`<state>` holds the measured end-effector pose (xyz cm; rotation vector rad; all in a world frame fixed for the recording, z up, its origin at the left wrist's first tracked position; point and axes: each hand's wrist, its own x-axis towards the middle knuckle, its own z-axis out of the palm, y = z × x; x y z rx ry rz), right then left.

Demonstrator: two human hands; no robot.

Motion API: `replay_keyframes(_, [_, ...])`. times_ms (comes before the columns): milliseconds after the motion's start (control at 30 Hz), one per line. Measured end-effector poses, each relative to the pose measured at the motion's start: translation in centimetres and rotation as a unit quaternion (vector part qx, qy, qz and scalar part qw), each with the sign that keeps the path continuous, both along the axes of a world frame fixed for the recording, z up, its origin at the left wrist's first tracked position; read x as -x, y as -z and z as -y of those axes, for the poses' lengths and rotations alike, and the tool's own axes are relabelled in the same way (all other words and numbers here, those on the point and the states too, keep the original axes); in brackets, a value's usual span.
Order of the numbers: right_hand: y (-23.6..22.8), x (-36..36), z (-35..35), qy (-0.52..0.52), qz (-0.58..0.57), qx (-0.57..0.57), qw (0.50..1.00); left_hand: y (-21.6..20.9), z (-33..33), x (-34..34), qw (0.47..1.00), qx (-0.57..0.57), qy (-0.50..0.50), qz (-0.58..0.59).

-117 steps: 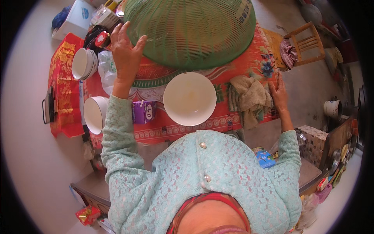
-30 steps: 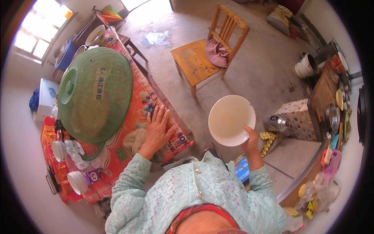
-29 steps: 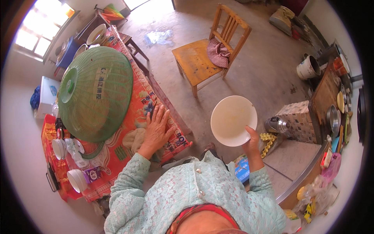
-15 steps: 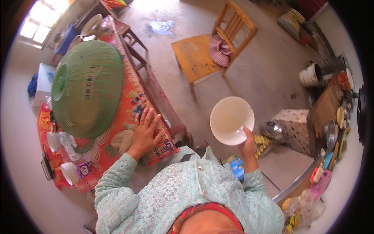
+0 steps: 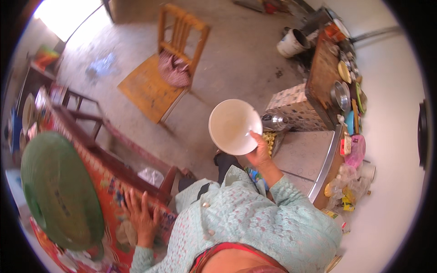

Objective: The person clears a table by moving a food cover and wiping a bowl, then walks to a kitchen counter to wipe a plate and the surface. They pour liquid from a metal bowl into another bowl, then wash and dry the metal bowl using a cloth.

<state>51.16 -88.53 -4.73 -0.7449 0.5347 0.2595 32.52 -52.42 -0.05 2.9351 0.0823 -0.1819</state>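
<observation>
A white bowl [image 5: 233, 127] is in my right hand [image 5: 260, 152], my thumb over its rim and the fingers beneath. Its pale inside faces up, with no clear contents showing. To the left, my left hand [image 5: 142, 217] has its fingers spread at the edge of a table with a red patterned cloth [image 5: 111, 207]. Beside that hand lies a crumpled tan cloth [image 5: 126, 234]. A big green domed food cover [image 5: 61, 191] stands on the table just beyond it.
A wooden chair [image 5: 152, 86] with a checked cloth on it stands ahead. On the right are a metal kettle [image 5: 274, 121], a tiled block [image 5: 291, 107], a grey-topped surface [image 5: 302, 152] and a cluttered ledge with a metal bowl [image 5: 340, 94]. A white bucket [image 5: 292, 43] sits farther back.
My body and view have turned right, so the table and chair slide left in the picture. The bowl stays in my right hand. My left hand remains spread at the table edge.
</observation>
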Motion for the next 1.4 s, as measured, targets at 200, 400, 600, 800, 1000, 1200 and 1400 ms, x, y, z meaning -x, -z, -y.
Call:
replay_keyframes(200, [2.9,-7.0,6.2,-0.063,0.019,-0.046,0.997,0.0,1.3,-0.8,0.998,-0.056,0.006,0.004])
replay_keyframes(400, [1.3,-14.9,12.6,-0.092,0.035,-0.032,0.995,0.5,4.9,-4.3,0.986,-0.157,-0.057,0.001])
replay_keyframes(600, [1.8,-22.6,17.6,-0.092,0.057,-0.017,0.994,2.1,6.5,-8.3,0.954,-0.231,-0.19,-0.03])
replay_keyframes(800, [0.5,-28.3,21.2,-0.018,0.062,-0.022,0.998,5.8,9.7,-27.7,0.973,-0.185,-0.075,0.114])
replay_keyframes(1000, [-3.2,-32.1,23.6,0.068,0.061,-0.038,0.995,5.0,14.6,-50.5,0.947,0.057,0.039,0.313])
replay_keyframes(1200, [-3.4,-33.4,27.4,0.225,0.051,0.023,0.973,4.3,19.3,-66.0,0.95,0.126,0.066,0.278])
replay_keyframes(1400, [-0.5,-37.6,32.1,0.282,0.028,0.008,0.959,8.8,19.5,-71.4,0.999,0.024,-0.039,-0.004])
